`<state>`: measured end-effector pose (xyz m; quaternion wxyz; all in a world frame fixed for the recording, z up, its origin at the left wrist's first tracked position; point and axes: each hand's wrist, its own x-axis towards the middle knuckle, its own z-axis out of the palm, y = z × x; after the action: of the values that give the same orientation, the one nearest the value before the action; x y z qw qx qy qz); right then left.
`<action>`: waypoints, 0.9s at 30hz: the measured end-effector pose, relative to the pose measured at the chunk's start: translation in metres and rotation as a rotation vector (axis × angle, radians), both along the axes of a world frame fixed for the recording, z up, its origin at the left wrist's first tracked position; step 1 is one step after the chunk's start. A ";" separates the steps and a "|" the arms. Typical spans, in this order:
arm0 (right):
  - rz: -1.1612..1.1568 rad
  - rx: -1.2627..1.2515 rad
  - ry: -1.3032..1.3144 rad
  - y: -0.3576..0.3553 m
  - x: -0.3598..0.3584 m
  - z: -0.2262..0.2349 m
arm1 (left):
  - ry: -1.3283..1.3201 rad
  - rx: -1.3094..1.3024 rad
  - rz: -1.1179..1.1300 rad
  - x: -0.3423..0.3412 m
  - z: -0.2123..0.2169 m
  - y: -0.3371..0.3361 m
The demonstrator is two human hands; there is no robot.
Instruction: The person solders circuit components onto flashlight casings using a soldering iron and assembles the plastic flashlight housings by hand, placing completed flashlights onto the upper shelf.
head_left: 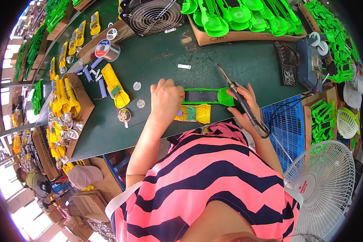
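My left hand (165,99) is closed at the left end of a green plastic flashlight housing half (226,97); the fingertips are partly hidden. A black panel (201,96) lies inside this housing. In my right hand (251,98) is a soldering iron (242,101), its tip pointing up and left over the table. The fingers and thumb of that hand are also around the housing's right end. Just below, a yellow housing half (205,114) with a small green circuit board lies near the table edge. My left hand partly covers its left end.
A box of green housings (246,37) and a metal-grilled fan (155,17) stand at the back. To the left are a solder spool (107,50), purple battery cells (103,88) and another yellow housing (116,86). A soldering station (309,66) stands right, above a blue crate (284,129).
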<state>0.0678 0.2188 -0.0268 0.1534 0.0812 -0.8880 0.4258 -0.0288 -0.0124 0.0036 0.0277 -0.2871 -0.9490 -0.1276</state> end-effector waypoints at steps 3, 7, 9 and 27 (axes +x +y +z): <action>0.008 -0.018 -0.031 0.001 0.000 0.001 | -0.018 -0.025 0.001 0.000 0.003 0.000; 0.025 0.016 -0.057 0.004 -0.001 0.003 | -0.151 0.072 -0.006 -0.006 0.013 -0.006; 0.020 -0.017 -0.051 0.005 -0.002 0.001 | -0.198 0.380 -0.012 -0.005 0.029 -0.005; 0.070 -0.052 -0.055 -0.015 -0.027 -0.002 | 0.128 0.388 -0.123 0.036 -0.007 0.029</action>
<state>0.0405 0.2036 -0.0289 0.1162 0.0965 -0.8771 0.4560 0.0069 0.0163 -0.0038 0.1347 -0.3411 -0.8836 -0.2909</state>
